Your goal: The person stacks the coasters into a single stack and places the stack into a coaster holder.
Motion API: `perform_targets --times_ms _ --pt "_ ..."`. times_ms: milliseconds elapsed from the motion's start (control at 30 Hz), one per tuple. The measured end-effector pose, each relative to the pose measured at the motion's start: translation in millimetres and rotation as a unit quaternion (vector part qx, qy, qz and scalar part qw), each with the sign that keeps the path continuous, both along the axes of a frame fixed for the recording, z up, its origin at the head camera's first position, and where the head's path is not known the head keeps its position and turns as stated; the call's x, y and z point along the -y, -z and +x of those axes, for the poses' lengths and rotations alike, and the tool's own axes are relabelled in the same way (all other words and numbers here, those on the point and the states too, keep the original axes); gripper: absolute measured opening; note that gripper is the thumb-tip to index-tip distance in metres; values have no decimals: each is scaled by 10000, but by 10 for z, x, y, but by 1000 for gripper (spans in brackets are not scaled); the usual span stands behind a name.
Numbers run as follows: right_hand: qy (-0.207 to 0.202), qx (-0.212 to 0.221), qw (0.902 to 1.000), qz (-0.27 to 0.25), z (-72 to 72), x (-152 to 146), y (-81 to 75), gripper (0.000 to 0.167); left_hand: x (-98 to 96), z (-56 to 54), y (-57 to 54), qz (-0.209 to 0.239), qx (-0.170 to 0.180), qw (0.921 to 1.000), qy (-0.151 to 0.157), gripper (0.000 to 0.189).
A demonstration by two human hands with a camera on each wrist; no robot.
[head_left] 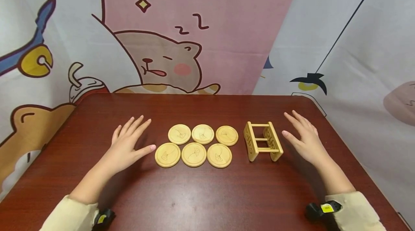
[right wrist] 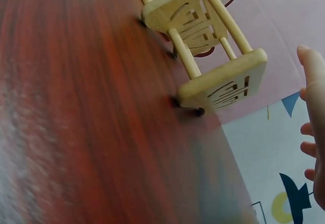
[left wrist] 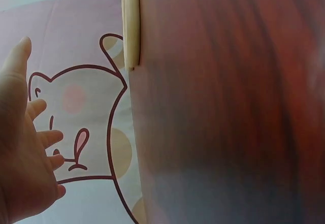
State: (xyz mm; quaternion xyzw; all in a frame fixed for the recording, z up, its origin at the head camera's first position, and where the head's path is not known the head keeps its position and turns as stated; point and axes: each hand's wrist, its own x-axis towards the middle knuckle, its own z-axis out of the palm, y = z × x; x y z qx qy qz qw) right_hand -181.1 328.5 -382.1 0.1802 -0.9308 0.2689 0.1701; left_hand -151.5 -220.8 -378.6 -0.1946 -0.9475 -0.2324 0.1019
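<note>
Several round wooden coasters, each engraved with a leaf, lie flat in two rows at mid-table; one is the front-left coaster (head_left: pixel 167 155), another the back-right coaster (head_left: pixel 227 136). To their right stands a wooden coaster rack (head_left: pixel 250 141), two carved side panels joined by thin rods, with nothing in it. My left hand (head_left: pixel 128 148) is spread left of the coasters, its thumb close to the front-left one and holding nothing. Right of the rack, my right hand (head_left: pixel 304 139) has its fingers extended, apart from the rack. In the right wrist view the rack (right wrist: pixel 223 84) appears beside that hand.
The dark red-brown wooden table (head_left: pixel 194 195) has its far edge against a cartoon-printed cloth (head_left: pixel 240 25). Black bands with yellow labels sit at both wrists, by the light sleeves (head_left: pixel 353 209).
</note>
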Motion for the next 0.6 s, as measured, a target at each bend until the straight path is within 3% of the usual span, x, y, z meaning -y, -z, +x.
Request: perform_targets --times_ms 267,600 --pt "-136 287 9982 -517 4 8 122 55 -113 15 38 333 275 9989 173 79" --pt "-353 573 9914 -1124 22 34 273 47 -196 11 241 874 395 9940 532 78"
